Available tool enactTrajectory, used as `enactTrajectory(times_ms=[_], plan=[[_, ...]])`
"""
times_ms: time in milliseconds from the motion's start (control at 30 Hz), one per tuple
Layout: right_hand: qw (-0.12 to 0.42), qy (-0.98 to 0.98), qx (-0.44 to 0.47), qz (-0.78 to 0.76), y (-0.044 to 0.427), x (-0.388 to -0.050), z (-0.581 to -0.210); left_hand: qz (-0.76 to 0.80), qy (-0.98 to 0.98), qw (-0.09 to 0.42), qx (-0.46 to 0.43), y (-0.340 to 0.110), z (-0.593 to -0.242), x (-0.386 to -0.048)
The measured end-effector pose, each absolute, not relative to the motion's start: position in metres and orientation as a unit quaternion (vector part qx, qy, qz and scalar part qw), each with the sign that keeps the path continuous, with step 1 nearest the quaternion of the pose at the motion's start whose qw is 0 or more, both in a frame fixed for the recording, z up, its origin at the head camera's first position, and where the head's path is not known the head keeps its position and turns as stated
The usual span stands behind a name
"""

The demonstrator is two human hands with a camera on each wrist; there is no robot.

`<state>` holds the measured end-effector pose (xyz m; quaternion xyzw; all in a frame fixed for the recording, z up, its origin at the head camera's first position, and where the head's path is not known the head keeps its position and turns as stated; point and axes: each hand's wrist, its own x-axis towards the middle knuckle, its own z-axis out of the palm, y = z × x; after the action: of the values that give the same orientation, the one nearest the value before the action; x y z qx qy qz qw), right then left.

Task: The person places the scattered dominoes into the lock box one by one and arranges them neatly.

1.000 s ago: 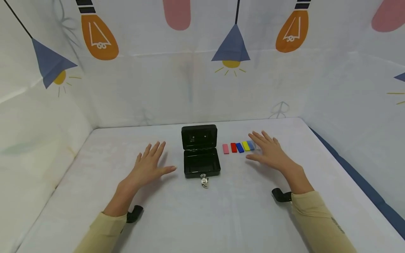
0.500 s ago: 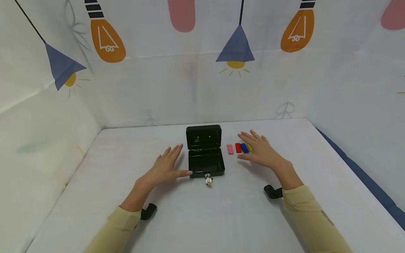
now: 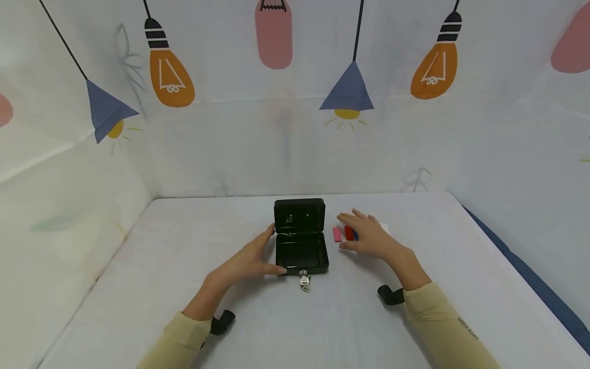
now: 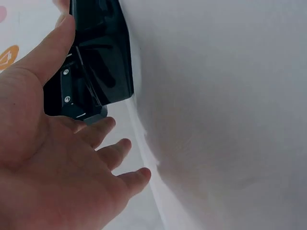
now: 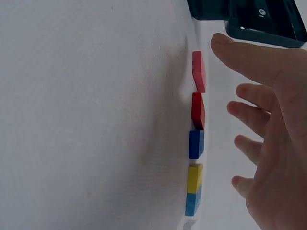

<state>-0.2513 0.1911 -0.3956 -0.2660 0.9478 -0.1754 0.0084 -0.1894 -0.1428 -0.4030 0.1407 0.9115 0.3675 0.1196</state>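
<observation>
A small black box (image 3: pixel 301 253) stands with its lid (image 3: pixel 299 216) raised, and a silver padlock-like piece (image 3: pixel 304 281) hangs at its front. My left hand (image 3: pixel 251 262) is at the box's left side, thumb by the front corner and fingers spread towards the lid; firm contact cannot be told. My right hand (image 3: pixel 371 240) hovers over a row of small flat blocks, fingers spread and holding nothing. In the right wrist view the row runs from pink (image 5: pixel 198 72) and red (image 5: pixel 197 111) blocks to dark blue (image 5: pixel 196 144), yellow (image 5: pixel 194 178) and light blue blocks (image 5: pixel 193 204).
A white-covered table (image 3: pixel 350 328) holds everything. Behind it hangs a white sheet (image 3: pixel 221 148) printed with lamps and bulbs. Black wrist mounts (image 3: pixel 223 323) sit by both sleeves. A dark blue strip (image 3: pixel 525 271) borders the table's right side.
My left hand has moved right, from beside the box up to its left edge. My right hand has moved left over the blocks, covering more of them. The head view has tilted up slightly.
</observation>
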Motion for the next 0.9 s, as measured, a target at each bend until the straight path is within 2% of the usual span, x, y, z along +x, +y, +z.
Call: enactTrajectory(times_ms=[267,900], plan=[[0.013,0.95,-0.266,-0.163,0.187,-0.248,-0.402,0.387,0.903,0.137,0.13,-0.139,-0.408,-0.185],[0.0,0.942,-0.292,-0.165,0.174,-0.258,-0.4,0.394,0.9,0.126,0.137,-0.143,-0.408,-0.19]])
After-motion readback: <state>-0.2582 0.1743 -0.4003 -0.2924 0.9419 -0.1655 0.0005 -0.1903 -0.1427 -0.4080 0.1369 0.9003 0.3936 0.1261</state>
